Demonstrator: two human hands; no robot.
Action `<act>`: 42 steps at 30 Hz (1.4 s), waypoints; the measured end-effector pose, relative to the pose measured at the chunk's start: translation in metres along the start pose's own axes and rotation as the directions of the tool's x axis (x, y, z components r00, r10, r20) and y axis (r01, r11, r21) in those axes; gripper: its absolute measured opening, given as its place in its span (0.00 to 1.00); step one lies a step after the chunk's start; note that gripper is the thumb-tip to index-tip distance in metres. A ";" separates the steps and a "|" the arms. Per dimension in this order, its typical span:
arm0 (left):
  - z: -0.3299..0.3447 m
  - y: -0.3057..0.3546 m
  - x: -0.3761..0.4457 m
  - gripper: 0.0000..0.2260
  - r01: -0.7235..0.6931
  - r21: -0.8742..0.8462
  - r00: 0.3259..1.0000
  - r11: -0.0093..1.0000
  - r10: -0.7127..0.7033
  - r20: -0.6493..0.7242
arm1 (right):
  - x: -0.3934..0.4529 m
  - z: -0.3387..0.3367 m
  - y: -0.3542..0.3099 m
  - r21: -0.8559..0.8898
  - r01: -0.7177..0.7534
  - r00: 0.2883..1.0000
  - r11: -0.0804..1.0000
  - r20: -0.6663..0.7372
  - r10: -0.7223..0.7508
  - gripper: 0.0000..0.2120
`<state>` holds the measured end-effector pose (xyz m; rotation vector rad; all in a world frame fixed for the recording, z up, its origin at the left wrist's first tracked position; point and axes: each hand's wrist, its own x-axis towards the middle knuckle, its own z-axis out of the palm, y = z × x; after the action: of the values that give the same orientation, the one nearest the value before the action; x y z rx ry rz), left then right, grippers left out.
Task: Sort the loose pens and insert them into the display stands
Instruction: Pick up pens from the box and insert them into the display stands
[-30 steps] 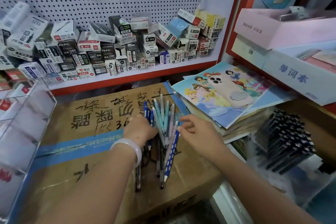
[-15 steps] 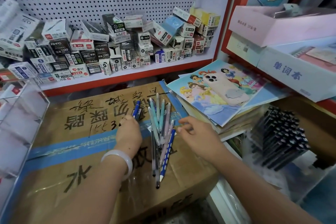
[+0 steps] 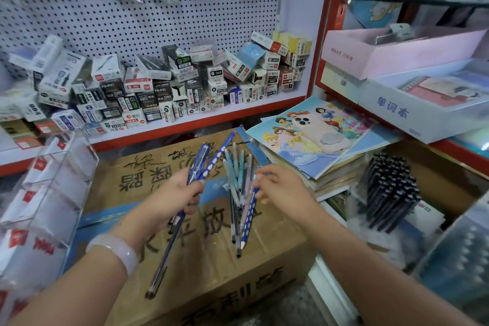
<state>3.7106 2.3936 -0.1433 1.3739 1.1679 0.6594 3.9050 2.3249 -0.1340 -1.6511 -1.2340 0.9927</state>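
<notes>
1. The left hand [image 3: 176, 194] has its grip closed around a few blue pens [image 3: 201, 164], lifted clear of the cardboard box [image 3: 111, 193].
2. The right hand [image 3: 280, 188] rests with loosely bent fingers on the pastel pens [image 3: 239, 180], which lie fanned out on the box; it grips none of them.
3. Best to pull matching colours into the left hand one at a time, tips all facing one way.
4. The clear display stand [image 3: 53, 182] sits just left of the box; carry sorted pens there bunched tightly so that none slips.

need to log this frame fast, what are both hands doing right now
Left hand: gripping a few blue pens, lifted off the box.
Right hand: fingers curled on the loose pens; whether it is pinching one cannot be told.
</notes>
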 end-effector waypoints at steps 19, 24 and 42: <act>0.108 0.087 -0.138 0.03 -0.223 0.221 0.955 0.950 0.167 0.246 | -0.135 -0.131 -0.047 0.360 0.252 0.928 0.898 -0.354 -0.119 0.08; 0.163 0.119 -0.148 0.07 -0.326 0.097 0.943 0.940 0.316 0.107 | -0.196 -0.212 -0.023 0.141 0.222 0.861 0.965 -0.493 -0.126 0.10; 0.241 0.043 -0.184 0.04 -0.112 0.136 0.902 0.984 0.044 0.429 | -0.311 -0.303 0.058 -0.076 -0.005 0.725 0.997 -0.687 -0.049 0.09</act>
<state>3.8753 2.1387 -0.1018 1.6080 0.8281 0.2999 4.1396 1.9651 -0.0483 -1.8136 -0.7686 0.2382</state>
